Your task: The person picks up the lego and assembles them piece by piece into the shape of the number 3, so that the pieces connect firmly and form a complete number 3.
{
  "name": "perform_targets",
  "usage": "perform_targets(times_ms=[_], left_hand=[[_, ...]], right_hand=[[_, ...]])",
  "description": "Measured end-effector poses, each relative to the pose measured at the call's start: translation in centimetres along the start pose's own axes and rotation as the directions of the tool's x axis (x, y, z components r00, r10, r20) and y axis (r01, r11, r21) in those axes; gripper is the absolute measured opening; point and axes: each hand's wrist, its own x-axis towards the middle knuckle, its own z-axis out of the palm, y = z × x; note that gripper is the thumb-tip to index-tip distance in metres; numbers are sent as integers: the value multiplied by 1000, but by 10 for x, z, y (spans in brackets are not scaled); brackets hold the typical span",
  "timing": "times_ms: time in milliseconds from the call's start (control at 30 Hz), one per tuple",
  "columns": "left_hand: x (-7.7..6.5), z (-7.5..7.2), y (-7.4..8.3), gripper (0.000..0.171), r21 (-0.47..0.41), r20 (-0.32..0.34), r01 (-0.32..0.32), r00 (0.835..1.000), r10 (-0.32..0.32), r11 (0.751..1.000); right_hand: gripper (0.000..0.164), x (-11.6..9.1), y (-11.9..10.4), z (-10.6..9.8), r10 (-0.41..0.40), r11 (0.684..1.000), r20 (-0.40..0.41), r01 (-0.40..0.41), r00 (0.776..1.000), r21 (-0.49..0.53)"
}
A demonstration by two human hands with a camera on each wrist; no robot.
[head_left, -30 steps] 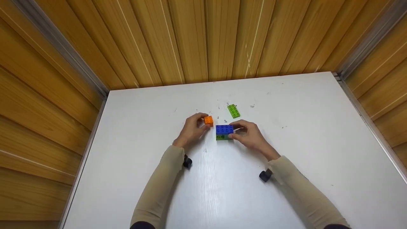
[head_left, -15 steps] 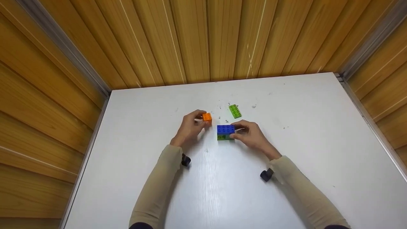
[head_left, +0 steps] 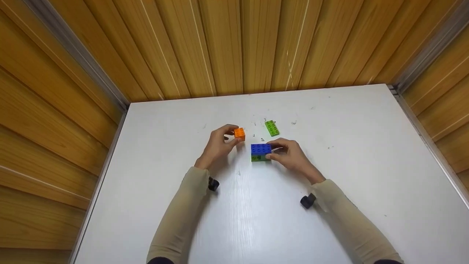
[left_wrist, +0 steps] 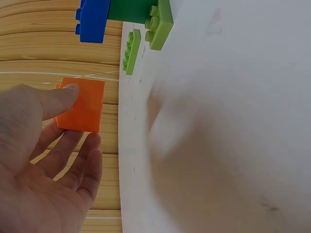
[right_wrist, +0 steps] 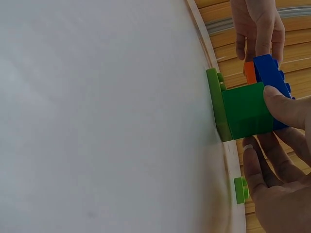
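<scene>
While the left hand (head_left: 218, 145) pinches the orange brick (head_left: 239, 133) by thumb and fingertips just off the table (head_left: 366, 176), a shallow grip could let it twist or drop. The right hand (head_left: 289, 156) clamps the blue-and-green stack (head_left: 261, 152), standing on the table just right of it. Studs misaligned, the stack could tip. A loose green plate (head_left: 272, 128) lies just behind.

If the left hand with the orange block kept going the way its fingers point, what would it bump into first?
Probably the flat light green plate lying loose beyond the left hand and its orange block; the blue-topped stack seems to sit off that line, though depth is unclear.
</scene>
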Motion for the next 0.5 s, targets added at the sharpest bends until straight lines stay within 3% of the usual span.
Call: perform_targets(times_ms=[500], left_hand=[[-4,-5,16,44,4,15,-64,998,64,998]], right_hand=[[42,0,0,-1,-1,1000,9,1,1000,14]])
